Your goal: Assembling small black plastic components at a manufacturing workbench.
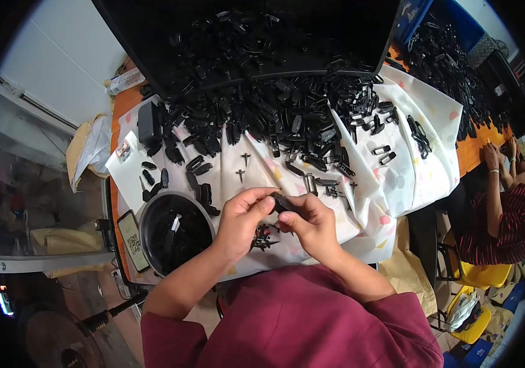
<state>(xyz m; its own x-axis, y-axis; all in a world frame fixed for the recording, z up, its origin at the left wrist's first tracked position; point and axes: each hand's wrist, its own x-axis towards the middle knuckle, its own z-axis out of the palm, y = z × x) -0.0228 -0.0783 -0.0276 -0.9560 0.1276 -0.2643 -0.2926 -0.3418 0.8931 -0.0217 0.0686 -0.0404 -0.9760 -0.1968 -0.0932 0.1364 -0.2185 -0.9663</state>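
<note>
The left hand (236,226) and the right hand (316,228) meet above the cloth-covered desk (132,101), the fingers of both pinched narrow on a small black piece (283,203), which sits between the two thumbs and index fingers; its details are largely hidden by the grip. Just below the fingers, between the wrists, lies a small cluster of dark, thin parts (263,238). A little ahead and to the left of the fingers, two small dark pronged pieces (240,176) rest apart on the pale spotted cloth (422,116). Farther ahead, a broad heap of black parts (262,116) spreads across the cloth and up into a large black tray (146,37). Ahead and to the right of the fingers lie a few loose clip-like pieces (387,158). To the left of the fingers, beside the left forearm, stands a round dark bowl (142,230) with black parts and one light-coloured strip inside; a phone (132,241) lies just beyond its far-left side. Well off to the right of the fingers, another person in a striped top (501,214) sits at an adjoining wooden surface (480,147).
</note>
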